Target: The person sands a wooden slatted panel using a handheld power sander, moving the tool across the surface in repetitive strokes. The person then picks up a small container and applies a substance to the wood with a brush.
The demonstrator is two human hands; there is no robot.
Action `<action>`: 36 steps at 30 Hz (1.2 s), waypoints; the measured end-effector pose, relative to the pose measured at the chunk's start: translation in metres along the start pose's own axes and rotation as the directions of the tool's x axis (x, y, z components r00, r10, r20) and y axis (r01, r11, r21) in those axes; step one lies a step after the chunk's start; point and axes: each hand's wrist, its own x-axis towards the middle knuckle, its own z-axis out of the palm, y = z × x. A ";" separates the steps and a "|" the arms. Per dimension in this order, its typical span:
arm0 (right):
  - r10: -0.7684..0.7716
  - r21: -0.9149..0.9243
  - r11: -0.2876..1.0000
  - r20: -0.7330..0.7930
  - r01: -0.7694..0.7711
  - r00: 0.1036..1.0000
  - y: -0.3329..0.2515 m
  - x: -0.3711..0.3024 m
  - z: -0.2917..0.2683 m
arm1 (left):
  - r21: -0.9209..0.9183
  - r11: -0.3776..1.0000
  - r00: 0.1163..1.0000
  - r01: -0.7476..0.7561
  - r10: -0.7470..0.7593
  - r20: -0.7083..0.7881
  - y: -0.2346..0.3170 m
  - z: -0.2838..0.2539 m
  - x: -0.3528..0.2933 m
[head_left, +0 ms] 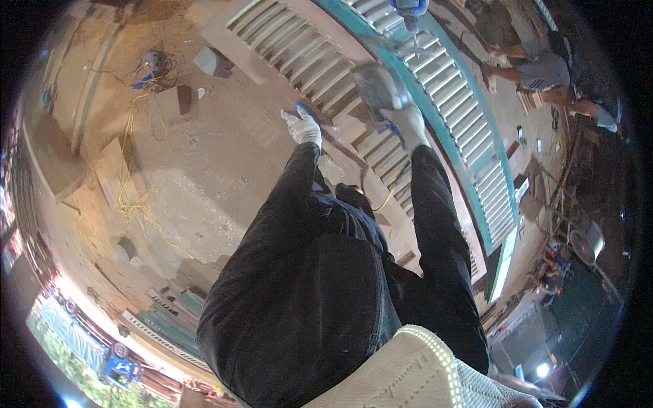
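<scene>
My right hand (pixel 408 121), in a pale glove with blue on it, grips a dark grey boxy tool (pixel 375 92). Motion blurs the tool, so its exact kind does not show. It is over the slats of a pinkish-brown louvered panel (pixel 216 32), close to a green curved louvered frame (pixel 381 42). On the panel's left side is my left hand (pixel 303 128), gloved in white and blue, its fingers apart and nothing visible in them. Dark sleeves cover both my arms.
At the top, a co-worker's blue-gloved hand (pixel 410 5) holds a blurred tool over the green frame. Another person in grey shorts (pixel 544 73) is at the upper right. A yellow cord (pixel 127 136) trails across the floor at left, past wooden blocks (pixel 126 170) and a grey block (pixel 211 62).
</scene>
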 end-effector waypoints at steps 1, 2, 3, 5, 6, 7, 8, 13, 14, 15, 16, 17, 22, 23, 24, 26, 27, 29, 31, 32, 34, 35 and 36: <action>-0.038 0.038 0.999 -0.014 0.039 0.999 -0.012 0.012 0.012 | 0.016 1.000 1.000 -0.005 0.005 -0.028 -0.001 -0.001 0.003; -0.170 0.094 0.980 -0.065 0.176 0.983 -0.020 0.023 0.022 | 0.026 1.000 0.999 -0.006 0.007 -0.051 -0.001 0.000 0.002; -0.104 -0.012 0.995 -0.017 0.103 0.994 -0.025 0.035 0.024 | -0.023 0.997 0.997 -0.076 0.075 -0.021 0.007 -0.006 -0.011; -0.099 -0.075 0.992 0.032 0.101 0.995 -0.053 0.053 0.034 | 0.041 0.999 0.999 -0.022 0.024 -0.046 0.001 -0.014 -0.002; -0.147 -0.050 0.988 0.006 0.147 0.989 -0.055 0.057 0.035 | 0.064 0.998 0.999 -0.001 0.004 -0.054 0.001 -0.011 0.003; -0.130 -0.082 0.988 0.029 0.132 0.991 -0.059 0.056 0.032 | 0.063 0.998 0.997 -0.011 0.016 -0.075 -0.002 -0.013 0.010; -0.111 -0.115 0.987 0.052 0.116 0.992 -0.061 0.053 0.027 | 0.063 0.998 0.995 -0.021 0.027 -0.094 -0.006 -0.016 0.015; 0.038 -0.140 0.989 -0.018 -0.040 0.999 0.025 0.006 -0.017 | 0.094 0.995 0.998 -0.012 0.018 -0.066 -0.005 -0.005 0.013; 0.096 -0.109 0.989 -0.021 -0.098 0.995 0.043 -0.009 -0.027 | 0.094 0.995 0.997 -0.030 0.036 -0.071 -0.006 -0.009 0.016; 0.164 -0.079 0.983 -0.032 -0.166 0.986 0.065 -0.024 -0.040 | 0.093 0.994 0.996 -0.049 0.055 -0.064 -0.006 -0.008 0.014; 0.266 -0.045 0.962 -0.043 -0.268 0.963 0.104 -0.041 -0.050 | 0.090 0.993 0.996 -0.073 0.077 -0.044 -0.006 -0.003 0.011; 0.248 -0.002 0.968 -0.103 -0.249 0.963 0.129 -0.056 -0.053 | 0.097 0.989 0.988 -0.112 0.121 -0.095 -0.013 -0.003 0.021; 0.378 0.194 0.925 -0.362 -0.328 0.852 0.272 -0.156 -0.087 | 0.032 0.994 0.992 -0.101 0.104 -0.073 -0.002 0.003 0.012; 0.430 0.265 0.900 -0.397 -0.347 0.811 0.297 -0.175 -0.093 | 0.027 0.994 0.991 -0.108 0.110 -0.076 -0.003 0.005 0.009; 0.570 0.446 0.792 -0.293 -0.417 0.768 0.293 -0.191 -0.091 | 0.037 0.992 0.986 -0.122 0.126 -0.110 -0.006 -0.001 0.015; 0.623 0.582 0.726 -0.333 -0.366 0.708 0.301 -0.216 -0.094 | 0.035 0.989 0.978 -0.141 0.145 -0.148 -0.014 -0.001 0.022; 0.682 0.641 0.653 -0.267 -0.403 0.681 0.308 -0.229 -0.099 | 0.064 0.988 0.978 -0.142 0.150 -0.143 -0.014 -0.001 0.023; 0.703 0.631 0.630 -0.216 -0.453 0.678 0.318 -0.242 -0.107 | 0.054 0.992 0.987 -0.117 0.122 -0.106 -0.010 -0.003 0.018; 0.765 0.559 0.581 -0.126 -0.591 0.632 0.324 -0.239 -0.114 | 0.064 0.989 0.983 -0.130 0.137 -0.120 -0.010 0.000 0.014; 0.688 0.441 0.697 -0.191 -0.565 0.700 0.325 -0.238 -0.115 | 0.069 0.988 0.981 -0.136 0.144 -0.129 -0.010 0.003 0.014; 0.492 0.167 0.869 -0.197 -0.465 0.848 0.292 -0.210 -0.103 | 0.118 0.986 0.979 -0.121 0.139 -0.153 -0.016 0.002 0.022; 0.386 0.008 0.921 -0.174 -0.390 0.906 0.291 -0.201 -0.103 | 0.136 0.984 0.980 -0.111 0.131 -0.150 -0.018 0.004 0.023; 0.283 -0.138 0.943 -0.151 -0.304 0.947 0.291 -0.195 -0.103 | 0.122 0.987 0.983 -0.102 0.119 -0.138 -0.018 0.009 0.021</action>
